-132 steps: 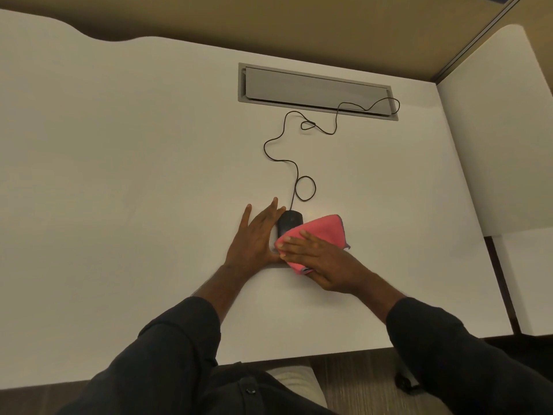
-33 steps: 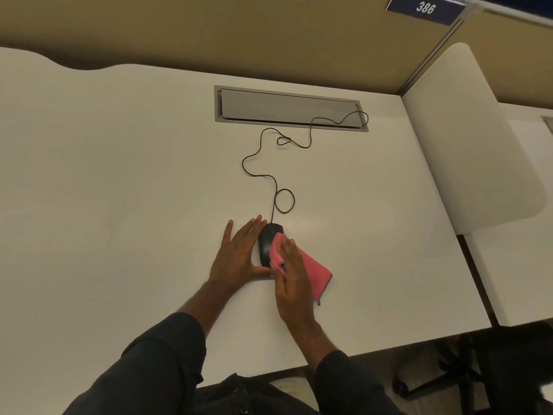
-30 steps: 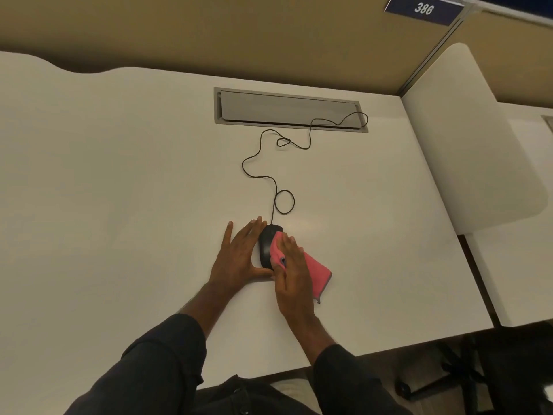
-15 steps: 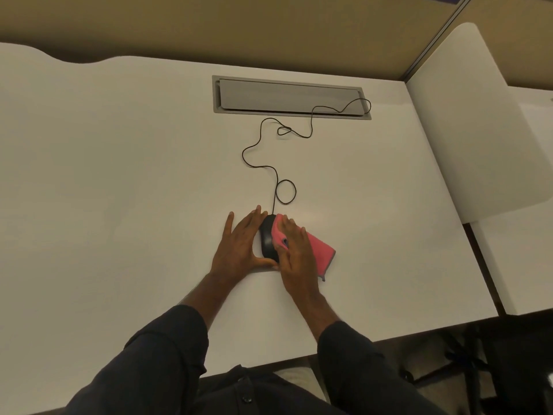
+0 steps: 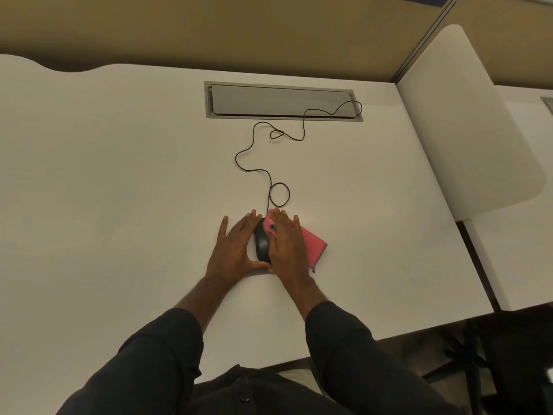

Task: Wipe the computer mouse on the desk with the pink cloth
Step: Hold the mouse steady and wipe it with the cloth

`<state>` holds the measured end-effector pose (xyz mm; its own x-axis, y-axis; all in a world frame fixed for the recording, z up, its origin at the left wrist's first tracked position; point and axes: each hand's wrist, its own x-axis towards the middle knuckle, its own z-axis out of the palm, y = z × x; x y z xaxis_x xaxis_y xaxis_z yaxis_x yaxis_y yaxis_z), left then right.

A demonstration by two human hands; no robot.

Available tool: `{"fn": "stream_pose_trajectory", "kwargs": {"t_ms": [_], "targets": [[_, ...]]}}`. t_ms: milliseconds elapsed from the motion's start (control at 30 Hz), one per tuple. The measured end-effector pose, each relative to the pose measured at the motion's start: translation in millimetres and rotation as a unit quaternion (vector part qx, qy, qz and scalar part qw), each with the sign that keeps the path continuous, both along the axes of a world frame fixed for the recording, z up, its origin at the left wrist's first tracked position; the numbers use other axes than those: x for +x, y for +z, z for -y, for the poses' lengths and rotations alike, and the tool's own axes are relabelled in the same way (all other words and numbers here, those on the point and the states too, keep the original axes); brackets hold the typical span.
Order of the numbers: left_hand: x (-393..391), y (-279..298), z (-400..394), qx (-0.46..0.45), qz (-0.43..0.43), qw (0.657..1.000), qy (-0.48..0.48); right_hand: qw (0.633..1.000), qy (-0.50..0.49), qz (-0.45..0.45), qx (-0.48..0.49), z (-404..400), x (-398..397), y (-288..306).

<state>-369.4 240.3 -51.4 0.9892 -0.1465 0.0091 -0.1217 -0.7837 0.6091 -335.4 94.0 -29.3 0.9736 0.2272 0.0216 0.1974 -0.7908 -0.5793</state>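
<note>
Mouse (image 5: 262, 242) near tabletop (image 5: 119, 175) front edge; left hand (image 5: 235, 250) flat beside it, fingers spread; right hand (image 5: 288, 245) fingers flat, pressing pink cloth (image 5: 312, 242) onto it.

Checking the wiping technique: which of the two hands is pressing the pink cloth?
The right hand presses the pink cloth; the left hand lies bare beside the mouse.

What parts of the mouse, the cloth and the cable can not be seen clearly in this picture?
- Mouse, head view: its right side is under the pink cloth and right hand; buttons and wheel are too dark to tell.
- Pink cloth: the part under the right hand is hidden.
- Left hand: contact with the mouse's left side is unclear.
- Cable: its far end disappears into the desk's cable tray.
</note>
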Motion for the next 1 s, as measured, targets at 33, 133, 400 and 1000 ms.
{"fn": "stream_pose_trajectory", "kwargs": {"t_ms": [33, 133, 400, 1000], "targets": [[0.0, -0.6, -0.1, 0.0, 0.0, 1.0, 0.0, 1.0, 0.003, 0.005, 0.007, 0.0, -4.6, 0.1], [0.7, -2.6, 0.0, 0.006, -0.014, 1.0, -0.001, 1.0, 0.001, 0.024, 0.019, 2.1, -25.8, -0.8], [0.1, -5.3, 0.1, -0.001, -0.011, 1.0, 0.004, 0.999, -0.004, 0.044, -0.009, 5.6, -32.9, -2.2], [0.3, 0.0, -1.3, 0.009, -0.017, 1.0, -0.003, 0.998, 0.018, 0.052, 0.029, 25.2, -54.6, -11.4]]}}
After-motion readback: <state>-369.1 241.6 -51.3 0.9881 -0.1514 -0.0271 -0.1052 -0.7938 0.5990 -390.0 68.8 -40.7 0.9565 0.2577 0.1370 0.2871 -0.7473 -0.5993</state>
